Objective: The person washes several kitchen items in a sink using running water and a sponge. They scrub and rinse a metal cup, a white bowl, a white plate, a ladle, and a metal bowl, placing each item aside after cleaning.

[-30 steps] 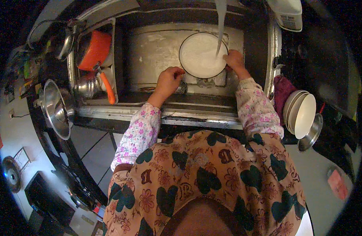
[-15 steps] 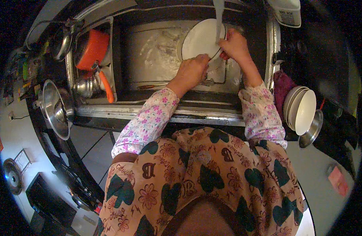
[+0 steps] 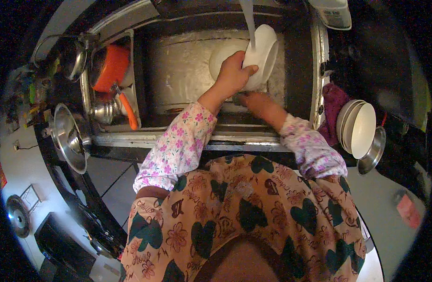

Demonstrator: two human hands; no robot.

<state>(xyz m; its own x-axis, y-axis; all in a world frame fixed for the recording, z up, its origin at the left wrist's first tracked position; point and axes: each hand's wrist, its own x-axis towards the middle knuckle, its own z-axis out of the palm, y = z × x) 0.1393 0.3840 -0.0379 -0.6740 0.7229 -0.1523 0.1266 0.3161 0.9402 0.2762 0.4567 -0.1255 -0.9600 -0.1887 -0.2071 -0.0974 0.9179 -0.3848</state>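
My left hand (image 3: 234, 75) grips a white bowl (image 3: 259, 56), thumb on its outer wall. The bowl is tipped on its side with its opening toward the right, and a stream of water (image 3: 249, 23) falls onto its outer wall. Lower down, my right hand (image 3: 260, 105) reaches leftward beneath the bowl, close to the sink's near side. Its fingers are dark and smeared, and whether they hold something cannot be made out. Another round white dish (image 3: 219, 58) lies on the sink floor (image 3: 178, 70), partly behind my left hand and the bowl.
Left of the basin sit an orange-handled red pan (image 3: 111, 68) and metal ware (image 3: 104, 112). A steel basin (image 3: 68, 136) stands farther left. At right are stacked white bowls (image 3: 361, 129), a steel bowl (image 3: 373, 152) and a purple cloth (image 3: 334, 103). The sink's metal front edge (image 3: 188, 141) runs before me.
The bowl has turned from face-up onto its side. My left hand has moved up and now grips its wall. My right hand has let go of the rim and moved down and left.
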